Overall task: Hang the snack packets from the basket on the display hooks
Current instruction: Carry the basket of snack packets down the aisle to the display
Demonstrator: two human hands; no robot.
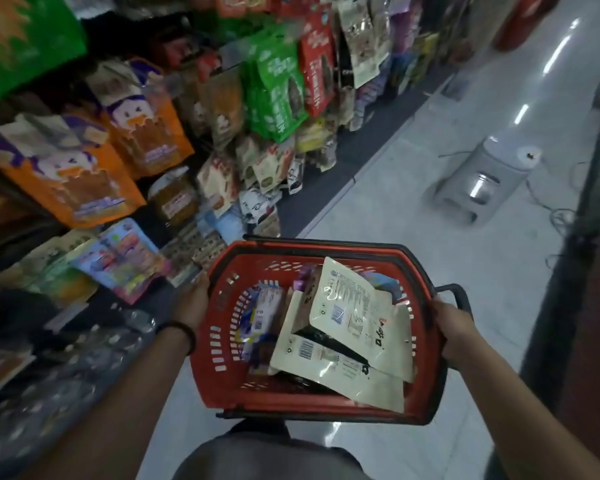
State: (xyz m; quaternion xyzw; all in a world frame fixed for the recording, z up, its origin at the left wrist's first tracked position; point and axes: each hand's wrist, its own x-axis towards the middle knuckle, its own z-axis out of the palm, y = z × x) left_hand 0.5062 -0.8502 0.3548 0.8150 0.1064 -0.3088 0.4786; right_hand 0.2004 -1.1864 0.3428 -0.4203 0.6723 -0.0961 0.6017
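Both hands grip a red shopping basket (pixel 222 386), carried at waist height: the left hand (pixel 195 301) is curled round its left rim and the right hand (pixel 456 332) is wrapped over the right rim, beside the folded black handle (pixel 454 292). Inside lie cream snack packets (pixel 354 306) stacked at a slant, with a blue-and-white packet (pixel 262 313) beside them. To the left, orange packets (pixel 84 188) and green packets (pixel 278 84) hang on the display. A grey plastic stool (pixel 482 181) stands on the floor ahead.
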